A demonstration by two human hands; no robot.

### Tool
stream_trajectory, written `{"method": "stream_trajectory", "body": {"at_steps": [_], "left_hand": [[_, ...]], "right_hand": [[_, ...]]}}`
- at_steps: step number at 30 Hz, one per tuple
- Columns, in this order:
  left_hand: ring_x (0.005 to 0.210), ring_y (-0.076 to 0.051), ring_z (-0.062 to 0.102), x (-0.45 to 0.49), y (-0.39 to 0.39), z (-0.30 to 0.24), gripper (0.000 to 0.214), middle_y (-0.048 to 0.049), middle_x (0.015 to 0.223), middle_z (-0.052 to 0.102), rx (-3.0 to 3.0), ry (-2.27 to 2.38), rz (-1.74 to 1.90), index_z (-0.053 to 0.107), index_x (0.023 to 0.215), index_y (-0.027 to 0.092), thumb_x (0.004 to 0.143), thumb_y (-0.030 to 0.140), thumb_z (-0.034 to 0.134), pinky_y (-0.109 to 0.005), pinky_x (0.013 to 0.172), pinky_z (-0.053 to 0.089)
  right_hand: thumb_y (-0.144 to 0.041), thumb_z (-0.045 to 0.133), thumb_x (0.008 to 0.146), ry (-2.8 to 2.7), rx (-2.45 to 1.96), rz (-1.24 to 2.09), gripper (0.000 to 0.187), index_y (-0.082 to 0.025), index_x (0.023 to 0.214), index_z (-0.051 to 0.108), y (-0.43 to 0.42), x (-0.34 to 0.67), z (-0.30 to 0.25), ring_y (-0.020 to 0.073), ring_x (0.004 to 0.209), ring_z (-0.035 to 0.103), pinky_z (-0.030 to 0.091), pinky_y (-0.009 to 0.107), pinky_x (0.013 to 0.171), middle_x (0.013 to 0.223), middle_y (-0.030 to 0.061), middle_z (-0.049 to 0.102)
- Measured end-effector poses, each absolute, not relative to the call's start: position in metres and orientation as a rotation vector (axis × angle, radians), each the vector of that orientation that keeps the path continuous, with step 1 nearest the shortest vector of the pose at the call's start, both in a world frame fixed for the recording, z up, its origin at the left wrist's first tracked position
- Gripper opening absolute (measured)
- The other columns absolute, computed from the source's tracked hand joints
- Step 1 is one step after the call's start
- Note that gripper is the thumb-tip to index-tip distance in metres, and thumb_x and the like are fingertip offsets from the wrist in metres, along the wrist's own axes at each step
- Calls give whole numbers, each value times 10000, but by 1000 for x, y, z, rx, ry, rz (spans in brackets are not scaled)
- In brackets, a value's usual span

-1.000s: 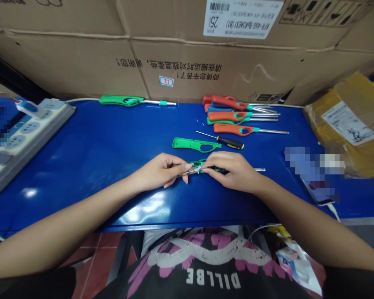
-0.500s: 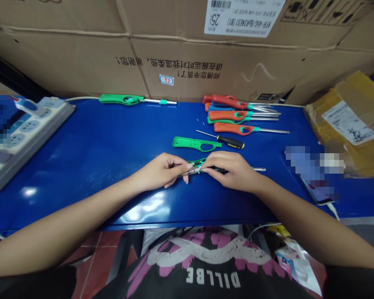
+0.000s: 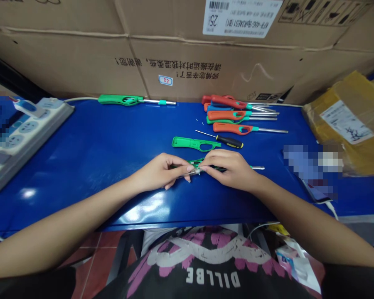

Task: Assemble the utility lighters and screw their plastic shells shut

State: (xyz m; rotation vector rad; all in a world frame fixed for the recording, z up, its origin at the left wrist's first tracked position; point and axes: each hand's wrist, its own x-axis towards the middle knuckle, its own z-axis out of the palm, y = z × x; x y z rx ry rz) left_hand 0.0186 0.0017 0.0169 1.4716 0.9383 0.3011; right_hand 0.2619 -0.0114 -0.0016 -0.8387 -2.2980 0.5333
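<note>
An opened green stick lighter [image 3: 197,162] with a metal nozzle pointing right lies on the blue table [image 3: 106,145], near the front edge. My left hand [image 3: 160,171] pinches its left end, fingers closed on it. My right hand [image 3: 229,168] covers the middle part and pinches the small inner parts where the two hands meet. Just behind them lie a loose green lighter shell [image 3: 195,143] and a black-handled screwdriver [image 3: 227,141].
A heap of red, orange and green stick lighters [image 3: 237,116] lies at the back right, and a single green lighter [image 3: 127,100] at the back. A power strip [image 3: 25,128] sits left. Cardboard boxes [image 3: 180,45] wall the rear; a yellow parcel [image 3: 349,120] stands right.
</note>
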Motion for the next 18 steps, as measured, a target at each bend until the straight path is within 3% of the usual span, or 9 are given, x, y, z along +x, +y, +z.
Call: {"method": "stream_trajectory", "body": {"at_steps": [4,9,12,15,18], "left_hand": [[357,-15,437,18,1,18,268,-52,802,756,1456,939,317,772,947,117,940,352,644,-157,369,308],[341,-37,421,17,3,18,286,24,503,607,1430,955,328,767,880,116,948,363,641,-154,374,298],[338,-44,419,17,3,19,298,41,428,538,1420,969,304,771,880,111,953,366,637,-151,379,295],[346,-41,425,17,4,20,258,26,475,591,1378,973,305,769,894,103,948,318,637,-153,383,317],[371,-33,464,16,4,19,207,-39,712,736,1340,965,333,768,957,105,919,272,652,-161,378,349]], "right_hand": [[-252,596,986,-2288,-854,557,140,-206,960,726,-12,264,-1,156,856,684,547,303,777,930,42,730],[-249,620,959,-2304,-853,533,100,-210,962,712,-12,269,3,166,858,674,547,319,785,930,45,717],[-241,583,983,-2353,-831,493,122,-210,950,696,-10,271,2,173,885,675,545,320,796,949,52,728],[-236,561,999,-2391,-845,471,122,-203,974,675,-10,271,1,171,887,682,542,309,787,966,55,735],[-234,570,994,-2397,-861,479,108,-197,985,671,-10,271,0,169,869,685,542,302,776,949,51,741]]}}
